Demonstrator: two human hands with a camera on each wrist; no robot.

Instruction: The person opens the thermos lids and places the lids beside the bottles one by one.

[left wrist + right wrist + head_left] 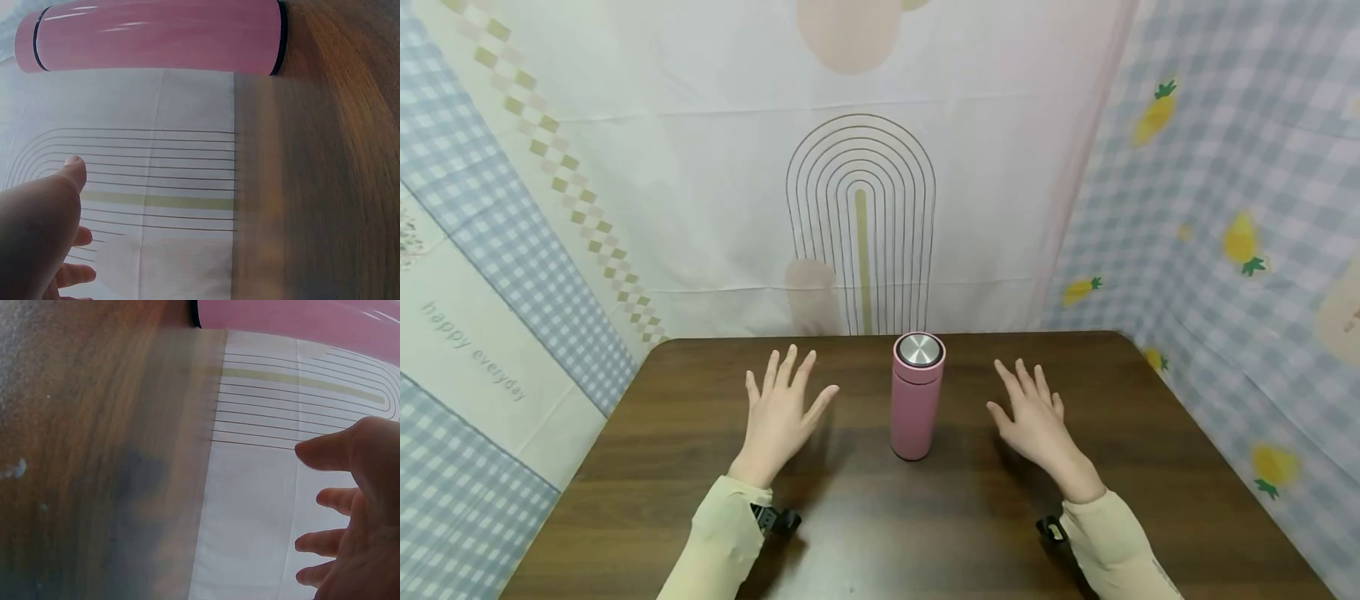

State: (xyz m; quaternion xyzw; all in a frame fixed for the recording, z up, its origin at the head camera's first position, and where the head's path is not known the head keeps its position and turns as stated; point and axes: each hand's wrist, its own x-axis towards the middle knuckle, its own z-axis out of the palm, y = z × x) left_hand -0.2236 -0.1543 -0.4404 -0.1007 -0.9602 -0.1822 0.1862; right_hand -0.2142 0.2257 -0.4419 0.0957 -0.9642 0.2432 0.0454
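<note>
A pink thermos flask [915,408] with a silver disc on its lid stands upright on the dark wooden table [865,517], between the two hands. To its left, my left hand [780,412] is held with fingers spread and nothing in it. My right hand [1033,417] is on the other side, fingers spread too, apart from the flask. In the left wrist view the flask [162,36] lies across the top, beyond the thumb. Part of the flask [300,319] shows at the top of the right wrist view, its lid out of frame.
Behind the table's far edge hangs a white cloth [722,208] printed with arches. A blue checked cloth [1210,275] with pineapples hangs at the right, and another checked cloth [482,158] at the left. Each wrist wears a dark strapped device [775,520].
</note>
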